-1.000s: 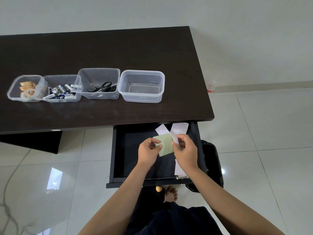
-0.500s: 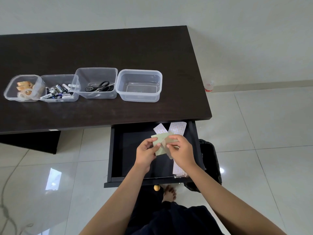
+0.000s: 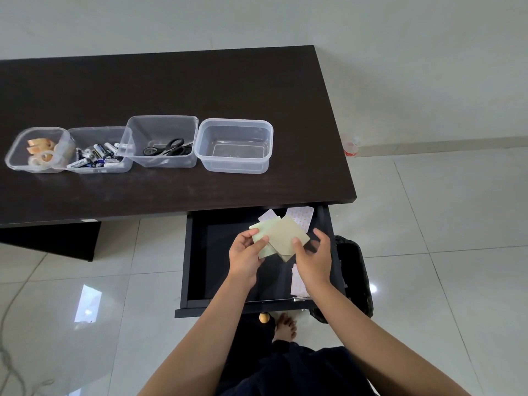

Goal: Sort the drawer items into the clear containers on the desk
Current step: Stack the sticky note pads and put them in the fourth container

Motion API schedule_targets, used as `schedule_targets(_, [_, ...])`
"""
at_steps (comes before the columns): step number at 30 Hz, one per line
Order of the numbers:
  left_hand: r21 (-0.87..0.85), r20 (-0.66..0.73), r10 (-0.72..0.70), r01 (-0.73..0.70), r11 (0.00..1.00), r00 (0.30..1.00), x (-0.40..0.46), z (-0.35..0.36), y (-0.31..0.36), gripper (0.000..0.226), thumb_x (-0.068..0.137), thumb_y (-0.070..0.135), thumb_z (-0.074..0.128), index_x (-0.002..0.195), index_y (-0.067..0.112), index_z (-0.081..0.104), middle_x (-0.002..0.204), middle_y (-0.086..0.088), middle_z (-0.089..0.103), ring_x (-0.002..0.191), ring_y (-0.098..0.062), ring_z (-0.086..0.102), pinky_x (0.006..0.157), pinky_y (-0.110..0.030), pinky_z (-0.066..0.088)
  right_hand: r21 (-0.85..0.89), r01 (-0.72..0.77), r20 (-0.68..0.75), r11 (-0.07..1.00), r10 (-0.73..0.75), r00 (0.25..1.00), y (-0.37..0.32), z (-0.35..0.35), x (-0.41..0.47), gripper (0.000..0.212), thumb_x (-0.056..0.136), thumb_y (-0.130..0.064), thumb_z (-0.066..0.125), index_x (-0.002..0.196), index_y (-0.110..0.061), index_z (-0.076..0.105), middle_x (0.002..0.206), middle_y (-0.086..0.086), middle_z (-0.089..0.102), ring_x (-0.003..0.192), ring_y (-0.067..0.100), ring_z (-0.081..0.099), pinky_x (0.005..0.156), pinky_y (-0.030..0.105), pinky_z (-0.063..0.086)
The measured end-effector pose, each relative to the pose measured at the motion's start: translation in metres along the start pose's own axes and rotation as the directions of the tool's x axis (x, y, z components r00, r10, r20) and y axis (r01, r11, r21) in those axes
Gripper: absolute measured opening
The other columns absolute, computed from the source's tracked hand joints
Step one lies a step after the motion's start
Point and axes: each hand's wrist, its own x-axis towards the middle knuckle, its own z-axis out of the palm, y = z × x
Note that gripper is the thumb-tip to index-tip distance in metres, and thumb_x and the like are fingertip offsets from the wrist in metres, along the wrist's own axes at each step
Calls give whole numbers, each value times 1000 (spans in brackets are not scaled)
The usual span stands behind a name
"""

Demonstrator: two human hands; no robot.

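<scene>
Carefully, my left grip (image 3: 245, 254) pinched the paper notes (image 3: 283, 234) over the drawer (image 3: 217, 258); my right grip (image 3: 313, 260), fingers loose, thumbed them together for the empty container (image 3: 235, 166).

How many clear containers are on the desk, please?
4, in a row on the desk: from the left, the tape container, battery container, scissors container and empty container. None seems hidden.
</scene>
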Motion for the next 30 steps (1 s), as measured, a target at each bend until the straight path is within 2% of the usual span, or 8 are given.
schedule_targets(3, [20,12,7,-7,1000,1000,0,-2,3,23,83,-4,65,94,15,57,104,-4,67,97,-22,65,80,-39,55,117,-38,29,992,35,999,0,0,2,36,85,-17,66,119,-21,56,91,5,66,85,16,65,80,45,57])
schedule_targets(5, [43,28,5,-6,999,1000,1,-5,3,23,84,-4,63,95,15,58,105,-3,67,98,-22,65,75,-36,56,134,-3,8,991,2,1000,-5,-1,4,30,86,-13,65,115,-19,59,85,1,63,79,11,62,71,33,57])
schedule_targets(7, [92,56,4,-9,996,998,2,-10,4,26,86,-6,60,99,16,59,107,-2,66,98,-20,64,73,-32,55,140,46,-37,989,-41,998,-11,-3,7,27,88,-10,60,114,-19,58,87,-2,62,78,7,61,68,25,53])
schedule_targets(9, [181,92,1,-18,983,996,2,-14,7,35,86,-9,56,105,20,60,112,-1,65,101,-20,63,75,-31,55,116,76,-50,990,-71,996,-16,-6,13,28,91,-9,55,115,-23,57,97,1,62,88,12,62,73,31,55])
schedule_targets(15, [392,209,4,-87,916,978,2,-20,16,45,86,-10,54,108,30,59,120,2,63,106,-19,63,72,-28,54,54,163,78,985,-167,983,-30,-7,22,33,93,-14,53,126,-21,53,101,3,63,89,12,62,70,18,49])
schedule_targets(22, [297,246,25,-100,950,969,-5,-13,17,46,82,-13,59,110,22,59,118,-2,64,102,-19,63,78,-33,56,51,61,154,997,-69,986,-31,10,14,21,96,-15,50,116,-16,54,101,0,63,89,9,59,64,21,46])
schedule_targets(26, [241,204,33,-83,967,978,-5,-19,19,45,85,-16,50,107,22,60,120,-1,64,104,-19,63,82,-35,55,-80,101,154,992,-88,984,-24,5,13,25,95,-17,49,120,-16,51,104,3,63,91,14,60,71,26,48])
schedule_targets(30, [241,196,33,-80,967,980,-7,-20,22,46,86,-16,48,106,23,60,119,0,64,105,-19,63,84,-37,54,-197,175,265,965,-120,957,-23,0,10,17,96,-20,45,113,-25,48,100,-2,64,89,14,61,75,38,55])
